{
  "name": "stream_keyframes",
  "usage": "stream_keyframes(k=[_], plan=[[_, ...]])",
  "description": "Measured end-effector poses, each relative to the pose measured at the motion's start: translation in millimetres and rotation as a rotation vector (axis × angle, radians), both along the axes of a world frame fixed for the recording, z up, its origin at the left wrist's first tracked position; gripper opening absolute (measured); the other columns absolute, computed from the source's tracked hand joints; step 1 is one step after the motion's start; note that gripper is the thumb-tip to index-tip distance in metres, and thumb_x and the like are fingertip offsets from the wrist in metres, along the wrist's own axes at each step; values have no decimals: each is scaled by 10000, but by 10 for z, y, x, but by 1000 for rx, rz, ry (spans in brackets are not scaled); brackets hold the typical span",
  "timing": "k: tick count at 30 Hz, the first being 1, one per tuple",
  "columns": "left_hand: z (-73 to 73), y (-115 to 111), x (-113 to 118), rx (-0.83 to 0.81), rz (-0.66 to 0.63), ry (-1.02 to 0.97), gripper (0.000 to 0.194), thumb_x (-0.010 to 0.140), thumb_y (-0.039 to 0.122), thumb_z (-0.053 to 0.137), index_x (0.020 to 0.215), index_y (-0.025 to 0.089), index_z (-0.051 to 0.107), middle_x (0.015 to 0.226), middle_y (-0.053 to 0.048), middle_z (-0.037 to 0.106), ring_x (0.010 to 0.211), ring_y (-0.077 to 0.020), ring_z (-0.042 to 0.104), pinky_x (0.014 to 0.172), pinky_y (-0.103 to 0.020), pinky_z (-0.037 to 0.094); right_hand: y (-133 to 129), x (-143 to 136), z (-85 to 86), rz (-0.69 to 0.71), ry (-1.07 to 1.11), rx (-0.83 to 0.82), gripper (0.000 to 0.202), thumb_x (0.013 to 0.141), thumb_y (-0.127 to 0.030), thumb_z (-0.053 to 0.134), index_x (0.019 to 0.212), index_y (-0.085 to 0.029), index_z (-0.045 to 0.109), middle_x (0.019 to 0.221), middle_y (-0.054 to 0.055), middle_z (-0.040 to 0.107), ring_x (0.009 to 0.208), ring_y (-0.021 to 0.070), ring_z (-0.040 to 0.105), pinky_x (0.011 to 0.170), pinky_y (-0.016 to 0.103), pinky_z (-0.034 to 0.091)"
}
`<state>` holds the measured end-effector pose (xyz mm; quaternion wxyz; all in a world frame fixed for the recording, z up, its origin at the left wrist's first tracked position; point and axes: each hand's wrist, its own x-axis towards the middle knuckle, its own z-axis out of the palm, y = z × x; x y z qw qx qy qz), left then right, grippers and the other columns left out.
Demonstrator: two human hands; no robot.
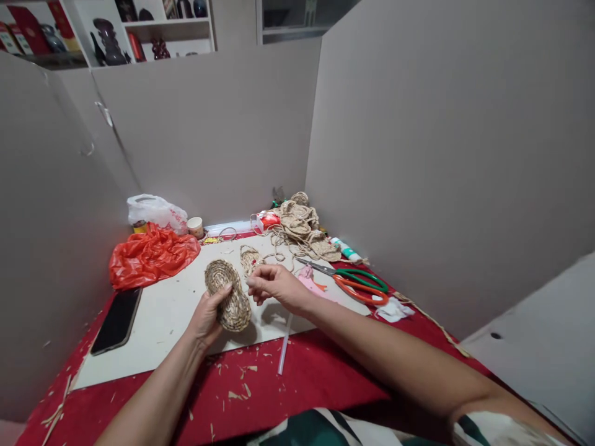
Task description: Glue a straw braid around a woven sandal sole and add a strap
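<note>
A woven straw shoe sole [222, 275], narrow at its waist and coiled in braided rows, is held up above the white board. My left hand [204, 319] grips its lower left edge, thumb across the front face. Close to the sole's right side is my right hand [279, 288], its thumb and index finger pinched together. Whatever may be between those fingertips is too small to make out. Just behind the hands lies a small woven straw shoe [250, 257] with a red detail. A translucent stick [284, 356] lies below my right hand, over the board's edge.
A white board [171, 303] lies on a red cloth [279, 396] strewn with straw scraps. A phone [116, 322], red plastic bag [155, 254] and paper cup [195, 227] are leftward. Scissors [367, 282], pink material [310, 280] and piled woven straw pieces [300, 220] are rightward. Grey panels [223, 136] enclose the table.
</note>
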<state>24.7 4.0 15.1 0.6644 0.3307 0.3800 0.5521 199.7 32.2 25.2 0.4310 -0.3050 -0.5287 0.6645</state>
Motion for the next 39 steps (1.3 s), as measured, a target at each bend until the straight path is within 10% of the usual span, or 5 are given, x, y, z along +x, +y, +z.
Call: stream_keyframes(k=[29, 39], plan=[[-101, -79, 123, -58, -69, 57, 328, 658, 333, 794, 848, 103, 657, 705, -96, 713, 583, -204, 662, 603, -319, 528, -1, -3, -283, 99, -68, -149, 413, 573, -494, 811, 653, -134, 623, 549, -16, 621, 475, 96, 567, 538, 243, 479], [-114, -79, 111, 32, -17, 8, 326, 690, 350, 779, 880, 121, 646, 758, -60, 685, 661, -152, 644, 644, -257, 508, -200, -68, -285, -40, -595, 461, 412, 837, -472, 527, 570, -159, 535, 522, 1, 534, 489, 112, 492, 454, 217, 366]])
